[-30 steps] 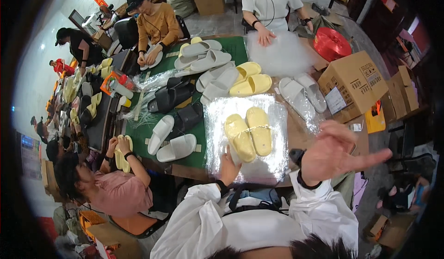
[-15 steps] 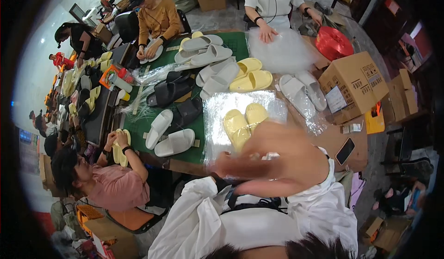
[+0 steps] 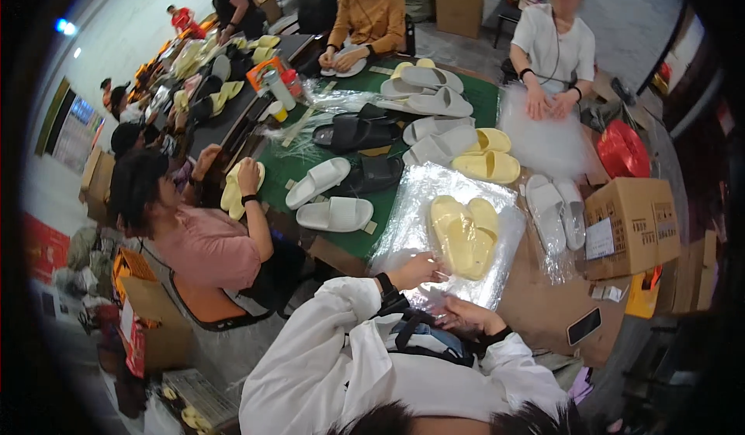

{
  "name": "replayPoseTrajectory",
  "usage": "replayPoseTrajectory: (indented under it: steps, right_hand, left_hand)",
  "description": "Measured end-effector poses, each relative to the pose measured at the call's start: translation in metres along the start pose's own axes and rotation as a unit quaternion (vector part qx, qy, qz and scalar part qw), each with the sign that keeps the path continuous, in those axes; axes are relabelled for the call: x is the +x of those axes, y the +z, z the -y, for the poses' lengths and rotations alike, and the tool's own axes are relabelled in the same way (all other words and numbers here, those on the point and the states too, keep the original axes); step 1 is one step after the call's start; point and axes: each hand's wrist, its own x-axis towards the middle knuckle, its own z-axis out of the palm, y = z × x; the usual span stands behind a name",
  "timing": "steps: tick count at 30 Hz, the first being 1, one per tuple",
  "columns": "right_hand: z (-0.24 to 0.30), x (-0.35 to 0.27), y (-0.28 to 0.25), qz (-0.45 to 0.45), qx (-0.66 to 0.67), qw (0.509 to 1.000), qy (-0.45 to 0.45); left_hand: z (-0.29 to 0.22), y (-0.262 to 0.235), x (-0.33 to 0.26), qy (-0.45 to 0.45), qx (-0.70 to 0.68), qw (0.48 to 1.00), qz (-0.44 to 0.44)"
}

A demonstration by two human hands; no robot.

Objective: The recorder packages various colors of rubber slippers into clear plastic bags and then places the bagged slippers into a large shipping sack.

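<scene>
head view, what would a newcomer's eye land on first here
Probably the yellow slide sandals on glossy clear plastic, just beyond the left hand and right hand. Next, the bright red bundle at upper right, beyond the cardboard box. Gray slides and black slides crowd the green mat to the left.

- A workshop for footwear, by its looks.
- Grey slippers, black slippers and yellow slippers crowd one worktop.
- Clear plastic sheets lie stacked near a cardboard box.
- Co-workers handle slippers; another dark worktop carries more.
</scene>
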Motion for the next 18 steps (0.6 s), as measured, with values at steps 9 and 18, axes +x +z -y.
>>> replayPoseTrajectory:
  steps: [9,18]
  right_hand:
    - [0.009,0.002,-0.012,-0.029,0.520,0.803,-0.291]
    - [0.032,-0.035,-0.037,-0.447,0.366,0.699,-0.421]
  left_hand:
    - [0.019,0.075,-0.010,-0.039,0.012,0.994,0.099]
    - [-0.018,-0.043,-0.025,-0.003,0.183,0.981,0.071]
